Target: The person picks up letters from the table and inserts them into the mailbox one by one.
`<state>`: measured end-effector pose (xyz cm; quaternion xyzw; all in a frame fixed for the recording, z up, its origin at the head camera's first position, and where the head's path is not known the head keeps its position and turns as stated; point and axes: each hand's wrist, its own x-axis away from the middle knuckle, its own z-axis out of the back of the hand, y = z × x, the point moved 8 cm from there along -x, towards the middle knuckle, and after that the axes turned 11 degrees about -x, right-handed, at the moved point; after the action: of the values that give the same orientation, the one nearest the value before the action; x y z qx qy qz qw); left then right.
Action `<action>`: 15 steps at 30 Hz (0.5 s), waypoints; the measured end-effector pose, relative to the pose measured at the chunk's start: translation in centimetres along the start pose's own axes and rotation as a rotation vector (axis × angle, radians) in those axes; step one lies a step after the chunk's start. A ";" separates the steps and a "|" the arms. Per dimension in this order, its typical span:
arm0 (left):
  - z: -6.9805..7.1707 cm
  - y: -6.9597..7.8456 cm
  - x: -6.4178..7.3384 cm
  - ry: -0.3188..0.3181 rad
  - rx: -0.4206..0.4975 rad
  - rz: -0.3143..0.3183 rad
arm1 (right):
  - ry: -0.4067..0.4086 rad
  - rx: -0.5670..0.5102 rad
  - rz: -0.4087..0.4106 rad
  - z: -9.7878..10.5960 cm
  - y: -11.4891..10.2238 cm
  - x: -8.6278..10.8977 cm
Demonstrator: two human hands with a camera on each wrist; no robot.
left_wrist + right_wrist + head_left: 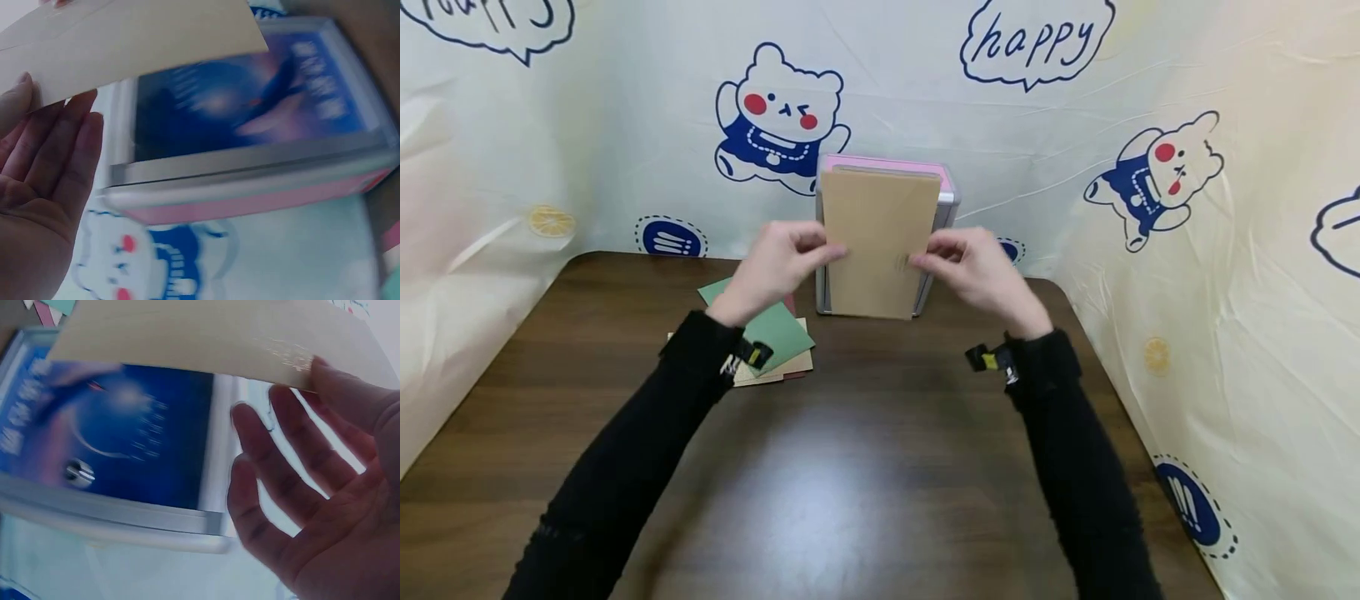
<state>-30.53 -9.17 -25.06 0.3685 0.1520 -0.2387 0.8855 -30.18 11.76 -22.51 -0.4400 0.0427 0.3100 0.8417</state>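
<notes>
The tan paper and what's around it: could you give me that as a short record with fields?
Held: tan paper
Left grip: holds its left edge
Right grip: holds its right edge
Behind paper: silver-framed box, pink top, blue picture front
At left: green paper over other papers
Surface: dark brown table
Backdrop: pale cloth, cartoon bears

Dark wood-grain counter [880, 467], lower middle of frame, bright sheen | pale printed cloth [910, 108] behind and at both sides | upright winking bear print [782, 125], upper left of centre | tilted bear print [1157, 179], upper right | "happy" bubble [1037, 43], top right of centre | orange-slice print [552, 221], left
</notes>
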 end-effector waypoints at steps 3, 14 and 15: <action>2.1 1.6 -2.6 0.022 0.015 -0.032 | 0.016 -0.003 0.002 2.3 -1.8 -1.6; 7.3 3.8 -9.0 -0.015 -0.110 -0.012 | 0.103 -0.033 -0.025 7.0 -3.3 -7.8; 7.4 3.7 -9.4 -0.017 -0.108 -0.004 | 0.114 -0.036 -0.023 7.3 -3.2 -8.2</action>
<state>-35.77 -9.39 -13.71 0.3178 0.1578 -0.2352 0.9049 -36.46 12.00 -12.92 -0.4724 0.0800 0.2752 0.8335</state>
